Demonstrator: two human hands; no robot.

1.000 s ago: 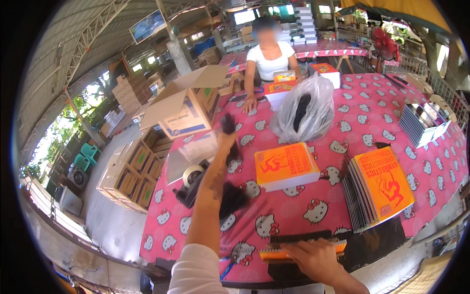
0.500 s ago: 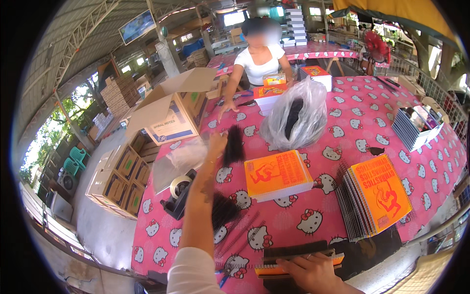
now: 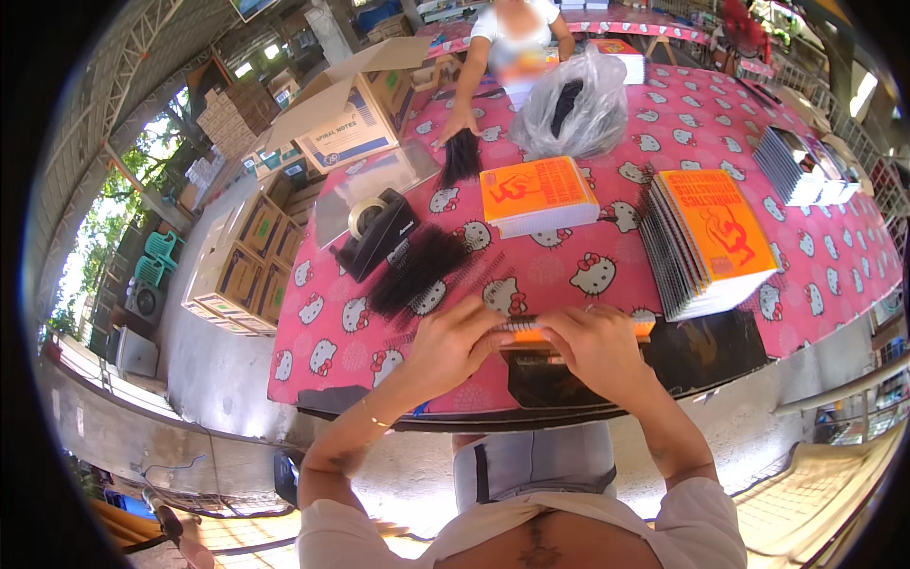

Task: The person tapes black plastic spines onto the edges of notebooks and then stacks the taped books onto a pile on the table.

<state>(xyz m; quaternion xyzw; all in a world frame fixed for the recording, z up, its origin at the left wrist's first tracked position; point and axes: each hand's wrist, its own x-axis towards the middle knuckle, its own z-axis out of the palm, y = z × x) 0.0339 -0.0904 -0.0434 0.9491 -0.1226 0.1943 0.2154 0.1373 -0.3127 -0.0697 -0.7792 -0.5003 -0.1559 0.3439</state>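
Observation:
At the near table edge, an orange notebook (image 3: pixel 528 332) with a black spiral along its edge is held between both hands. My left hand (image 3: pixel 457 343) is closed, pinching the spiral's left end. My right hand (image 3: pixel 597 347) grips the notebook's right part, thumb pressed at the spiral edge. A black board (image 3: pixel 706 356) lies beneath and to the right. Left of my hands rests a pile of loose black plastic spirals (image 3: pixel 417 270). Beyond is a stack of orange notebooks (image 3: pixel 540 192); a taller stack of spiral-bound ones (image 3: pixel 716 228) stands to the right.
A black tape dispenser (image 3: pixel 384 237) and a clear plastic sheet (image 3: pixel 341 204) lie at left. Across the table, a co-worker's hand (image 3: pixel 462 121) touches a bundle of black spirals (image 3: pixel 461 159). A plastic bag (image 3: pixel 573 109) and dark-spined books (image 3: pixel 801 171) stand farther off. An open carton (image 3: pixel 355 119) is beside the table.
My left hand has come back from the far spiral bundle to the notebook beside my right hand. The co-worker's hand now touches that bundle. The view has tipped downward.

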